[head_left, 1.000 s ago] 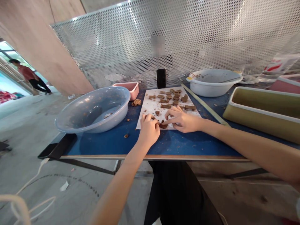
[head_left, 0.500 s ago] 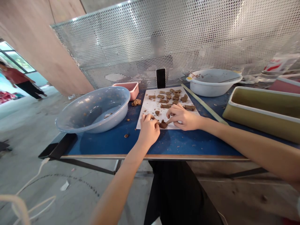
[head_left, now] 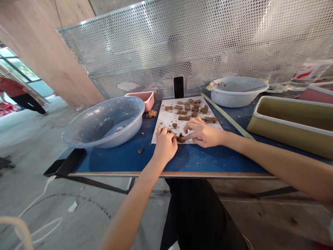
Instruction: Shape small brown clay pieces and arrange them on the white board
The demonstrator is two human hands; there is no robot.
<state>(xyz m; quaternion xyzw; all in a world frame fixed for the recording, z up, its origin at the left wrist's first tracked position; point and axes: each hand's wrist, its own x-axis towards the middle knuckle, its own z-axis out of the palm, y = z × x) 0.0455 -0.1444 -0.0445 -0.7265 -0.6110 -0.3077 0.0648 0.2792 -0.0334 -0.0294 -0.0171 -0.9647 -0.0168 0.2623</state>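
Note:
A small brown lump of clay (head_left: pixel 180 139) lies near the front edge of a white sheet (head_left: pixel 166 119). My left hand (head_left: pixel 165 142) has its fingers bent and pinched at the lump's left side; the fingertips are partly hidden. From the right, my right hand (head_left: pixel 203 133) touches the lump with an outstretched index finger. Its other fingers are loosely curled, apart from the index, and grip nothing. Farther back on the sheet lie several shaped brown clay pieces (head_left: pixel 184 118), some long and some blocky, with crumbs among them. A small clay bit (head_left: pixel 174 125) sits just behind my hands.
A translucent blue basin (head_left: pixel 104 139) stands left, with a pink tray (head_left: pixel 148 100) and brown crumbly clump (head_left: pixel 151 114) behind. A phone (head_left: pixel 178 87) leans upright against perforated metal. A pale stick (head_left: pixel 226 116), white basin (head_left: pixel 234 99) and olive planter (head_left: pixel 291 132) occupy the right.
My right hand has shifted slightly left and down, its index finger pressing farther over the clay lump. My left hand has barely moved. A person in the background has moved left.

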